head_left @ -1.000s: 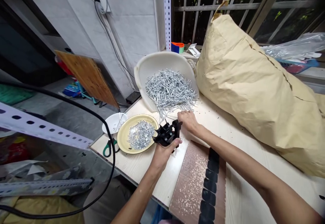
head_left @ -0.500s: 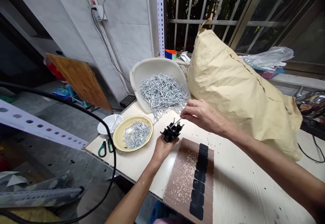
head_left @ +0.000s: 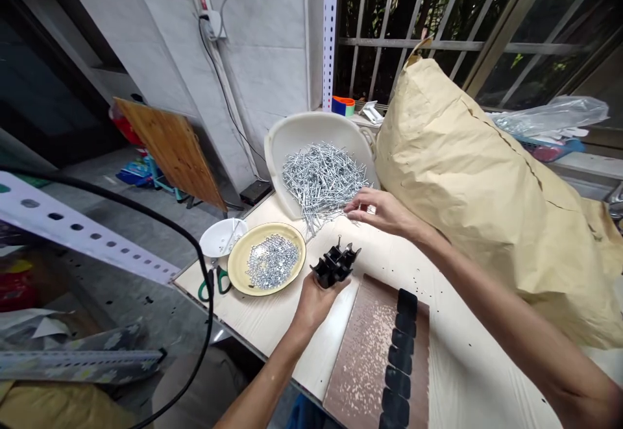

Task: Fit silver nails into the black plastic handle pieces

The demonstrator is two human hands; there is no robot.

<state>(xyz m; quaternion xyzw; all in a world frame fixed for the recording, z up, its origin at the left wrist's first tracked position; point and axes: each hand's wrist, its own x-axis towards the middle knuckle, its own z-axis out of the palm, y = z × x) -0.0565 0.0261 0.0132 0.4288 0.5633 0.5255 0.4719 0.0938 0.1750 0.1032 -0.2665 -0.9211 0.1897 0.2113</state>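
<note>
My left hand is closed around a black plastic part with several open clip-like prongs, held above the table. A thin metal screw or nail sticks up from that part. My right hand hovers by the spilled edge of a pile of long silver screws or nails; its thumb and fingers are apart, and I see nothing between them. The pile lies in a tilted white plastic basin. Left of my left hand sits a yellow dish of small silver metal pieces.
A brown board with pale specks carries a row of black pads. Green-handled scissors and a white bowl lie at the left table edge. A large paper sack fills the right back. A black cable hangs at left.
My right hand has moved from the black part back to the metal pile, and its fingers have come off the thin metal piece there. The view has turned slightly left.
</note>
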